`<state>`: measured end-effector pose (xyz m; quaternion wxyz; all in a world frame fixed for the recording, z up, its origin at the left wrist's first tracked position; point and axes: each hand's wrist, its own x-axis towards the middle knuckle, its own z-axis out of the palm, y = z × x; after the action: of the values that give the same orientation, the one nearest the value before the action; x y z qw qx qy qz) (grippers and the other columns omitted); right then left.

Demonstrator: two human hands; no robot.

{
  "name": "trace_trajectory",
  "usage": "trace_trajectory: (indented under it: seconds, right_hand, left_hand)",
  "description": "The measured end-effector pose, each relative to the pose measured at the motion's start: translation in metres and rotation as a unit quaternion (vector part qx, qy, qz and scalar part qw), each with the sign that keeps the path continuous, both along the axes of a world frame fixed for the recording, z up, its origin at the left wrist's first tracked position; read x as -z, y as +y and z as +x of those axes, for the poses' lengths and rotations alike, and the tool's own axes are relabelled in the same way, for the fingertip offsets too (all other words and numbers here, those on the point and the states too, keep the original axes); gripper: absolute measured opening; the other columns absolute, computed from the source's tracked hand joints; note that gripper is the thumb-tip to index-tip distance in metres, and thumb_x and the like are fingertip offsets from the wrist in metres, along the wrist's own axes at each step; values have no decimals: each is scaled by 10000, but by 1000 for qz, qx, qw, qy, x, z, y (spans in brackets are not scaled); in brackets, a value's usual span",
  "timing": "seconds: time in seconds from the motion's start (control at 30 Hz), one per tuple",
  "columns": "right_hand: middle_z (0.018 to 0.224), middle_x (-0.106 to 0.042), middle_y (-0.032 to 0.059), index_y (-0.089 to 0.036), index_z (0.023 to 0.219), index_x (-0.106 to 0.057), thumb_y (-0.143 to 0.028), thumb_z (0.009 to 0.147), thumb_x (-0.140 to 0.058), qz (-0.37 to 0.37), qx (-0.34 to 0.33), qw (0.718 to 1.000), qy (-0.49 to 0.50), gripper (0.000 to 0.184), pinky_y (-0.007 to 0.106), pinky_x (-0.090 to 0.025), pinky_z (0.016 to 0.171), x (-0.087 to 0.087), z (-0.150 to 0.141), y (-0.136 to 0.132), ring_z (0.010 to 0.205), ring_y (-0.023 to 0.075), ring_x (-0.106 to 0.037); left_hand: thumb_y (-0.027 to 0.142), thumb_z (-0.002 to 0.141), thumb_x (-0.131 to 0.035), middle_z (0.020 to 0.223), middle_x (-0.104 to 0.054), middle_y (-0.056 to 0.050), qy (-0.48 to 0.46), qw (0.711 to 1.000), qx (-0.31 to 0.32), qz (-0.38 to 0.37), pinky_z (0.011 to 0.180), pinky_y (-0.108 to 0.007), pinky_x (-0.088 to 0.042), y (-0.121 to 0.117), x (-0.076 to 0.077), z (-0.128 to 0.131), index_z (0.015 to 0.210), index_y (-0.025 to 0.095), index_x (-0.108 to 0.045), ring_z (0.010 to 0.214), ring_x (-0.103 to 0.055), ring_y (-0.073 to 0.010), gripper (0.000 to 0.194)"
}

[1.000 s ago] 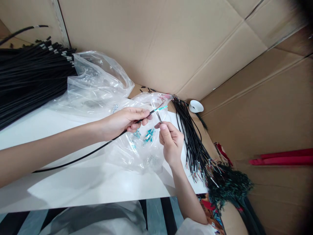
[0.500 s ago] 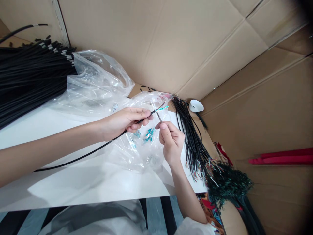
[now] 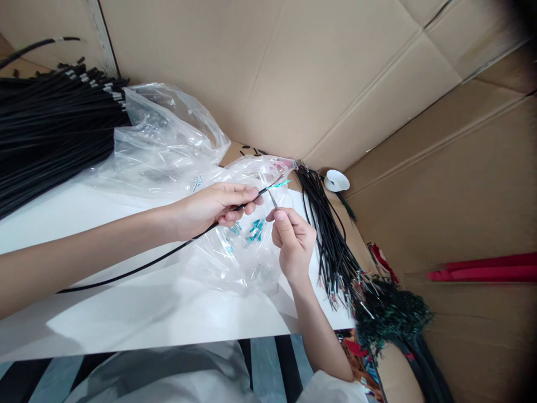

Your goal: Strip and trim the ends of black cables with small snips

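Observation:
My left hand [image 3: 235, 202] is closed round a black cable [image 3: 184, 244] close to its stripped end. From that end stick out a turquoise foil strip [image 3: 278, 184] and a thin dark-red wire. My right hand [image 3: 293, 240] pinches slim pointed metal tweezers [image 3: 273, 200] between thumb and fingers. Their tip points up and left, to where the foil leaves the black jacket; whether it touches cannot be made out. Below the hands, turquoise foil scraps [image 3: 255, 230] lie on a clear plastic bag [image 3: 235, 274].
A thick bundle of black cables [image 3: 54, 123] lies at the left beside another clear bag [image 3: 168, 129]. To the right are cables with stripped ends [image 3: 327, 224], a small white dish [image 3: 337, 181] and a dark green stringy heap [image 3: 394, 313]. Cardboard walls [image 3: 272, 73] enclose the white table [image 3: 138, 313].
The tweezers have turned slightly in my right hand, with their tip still near the cable's stripped end. Both hands stay almost where they were.

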<state>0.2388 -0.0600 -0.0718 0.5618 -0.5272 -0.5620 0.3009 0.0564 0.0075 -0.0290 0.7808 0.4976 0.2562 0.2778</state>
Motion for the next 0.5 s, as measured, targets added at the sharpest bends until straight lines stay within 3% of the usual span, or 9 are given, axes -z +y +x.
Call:
trace_trajectory:
  seconds: [0.5]
  right_hand:
    - [586,-484,-25,-193,737,-637,-529,902,-618,3,2,1000,-1,374,236,-309,452,-4,1,-1,517,100,-431]
  left_hand:
    - [251,1004,-540,723,-477,17,-1,1000,0,-7,426,-131,-233,-1,1,2,762,109,-560,470,-309,-12,281]
